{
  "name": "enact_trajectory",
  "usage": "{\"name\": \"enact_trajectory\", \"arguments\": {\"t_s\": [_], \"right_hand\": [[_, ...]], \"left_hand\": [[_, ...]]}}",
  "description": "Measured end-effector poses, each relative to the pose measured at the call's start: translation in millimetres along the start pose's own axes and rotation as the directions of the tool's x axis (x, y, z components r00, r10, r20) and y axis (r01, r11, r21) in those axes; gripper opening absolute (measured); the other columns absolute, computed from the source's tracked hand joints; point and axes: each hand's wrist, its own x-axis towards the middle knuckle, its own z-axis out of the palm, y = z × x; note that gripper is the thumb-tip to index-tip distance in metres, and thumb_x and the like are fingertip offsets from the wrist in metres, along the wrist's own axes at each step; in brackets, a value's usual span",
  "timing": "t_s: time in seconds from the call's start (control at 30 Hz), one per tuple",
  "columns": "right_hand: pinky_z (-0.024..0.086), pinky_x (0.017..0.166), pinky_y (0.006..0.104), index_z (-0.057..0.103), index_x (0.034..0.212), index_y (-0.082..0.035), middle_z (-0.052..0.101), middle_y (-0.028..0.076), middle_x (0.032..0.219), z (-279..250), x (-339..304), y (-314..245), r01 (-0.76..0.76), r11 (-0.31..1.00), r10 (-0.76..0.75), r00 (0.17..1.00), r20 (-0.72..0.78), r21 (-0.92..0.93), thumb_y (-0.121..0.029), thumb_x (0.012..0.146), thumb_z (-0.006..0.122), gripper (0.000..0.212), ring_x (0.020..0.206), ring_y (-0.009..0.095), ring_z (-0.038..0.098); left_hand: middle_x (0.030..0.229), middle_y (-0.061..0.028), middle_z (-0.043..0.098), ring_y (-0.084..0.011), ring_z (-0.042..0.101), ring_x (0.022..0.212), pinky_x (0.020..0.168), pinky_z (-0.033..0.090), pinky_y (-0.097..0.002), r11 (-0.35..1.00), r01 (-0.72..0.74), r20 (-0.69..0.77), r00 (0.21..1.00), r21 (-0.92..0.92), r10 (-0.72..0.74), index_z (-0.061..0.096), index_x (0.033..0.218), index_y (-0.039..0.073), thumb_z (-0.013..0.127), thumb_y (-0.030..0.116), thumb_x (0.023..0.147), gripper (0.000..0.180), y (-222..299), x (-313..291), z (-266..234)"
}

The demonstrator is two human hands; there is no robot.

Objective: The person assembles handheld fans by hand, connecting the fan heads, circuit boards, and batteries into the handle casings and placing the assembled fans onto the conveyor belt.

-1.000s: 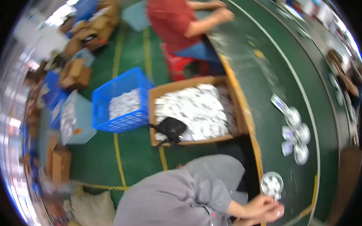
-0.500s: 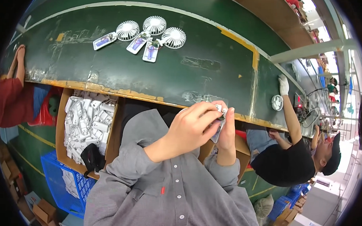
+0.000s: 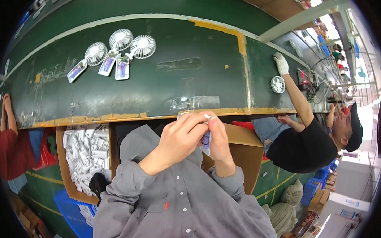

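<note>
Near the table's front edge, my left hand (image 3: pixel 178 136) and my right hand (image 3: pixel 219 140) are both closed on a small white handheld fan (image 3: pixel 206 149). A purple battery shows in its open handle, below the fingers. My fingertips meet over its upper end and hide most of it. On the table, to the far left of my hands, lie three white handheld fans (image 3: pixel 143 46) with round ribbed heads. Their handles are open, with purple batteries and thin wires showing.
A carton (image 3: pixel 60 156) full of white plastic casings stands below the table at left, by a blue crate (image 3: pixel 72 213). Another carton (image 3: pixel 244 139) is at my right. A co-worker's gloved hand (image 3: pixel 281 63) reaches over a white fan (image 3: pixel 277 84). Another person's arms rest at far left.
The whole view has swung, so the table and its fans appear further left. My hands stay together on the fan; its upper end and green board are now covered by my fingers.
</note>
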Motion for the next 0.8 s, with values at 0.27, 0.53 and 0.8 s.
{"name": "enact_trajectory", "arguments": {"t_s": [0.27,0.53,0.8], "right_hand": [[0.043,0.058,0.0226,0.05,0.113,-0.002,0.055,0.003,0.09,8.5,-11.4,15.7,0.102,0.992,-0.098,0.993,-0.065,0.075,-0.034,0.105,0.036,0.035,0.069,0.007,0.05],[0.053,0.058,0.032,0.051,0.111,-0.004,0.059,0.012,0.08,-3.8,-13.4,7.4,-0.008,0.957,0.053,0.987,-0.151,0.29,-0.047,0.103,0.022,0.053,0.063,0.022,0.061],[0.047,0.082,0.0375,0.049,0.094,-0.002,0.054,0.016,0.101,-21.4,-12.2,-3.1,0.068,0.863,-0.077,0.997,-0.003,0.501,-0.04,0.083,0.054,0.039,0.088,0.028,0.058]], "left_hand": [[0.097,-0.0088,0.064,-0.0284,0.064,0.083,0.066,0.054,-0.0341,0.987,0.004,-0.067,0.998,-0.16,-0.015,0.062,0.087,0.002,0.07,-0.006,0.062,0.028,-3.5,-17.1,15.8],[0.099,-0.0154,0.063,-0.0274,0.065,0.089,0.071,0.054,-0.0326,0.932,0.187,-0.096,0.969,-0.312,-0.226,0.056,0.093,0.001,0.067,-0.009,0.08,0.02,-6.7,-25.7,11.6],[0.115,-0.0164,0.056,-0.0235,0.062,0.102,0.088,0.049,-0.0335,0.838,0.237,0.045,0.968,-0.491,-0.248,0.049,0.109,0.0,0.064,-0.006,0.078,0.035,-14.9,-24.6,11.7]]}}
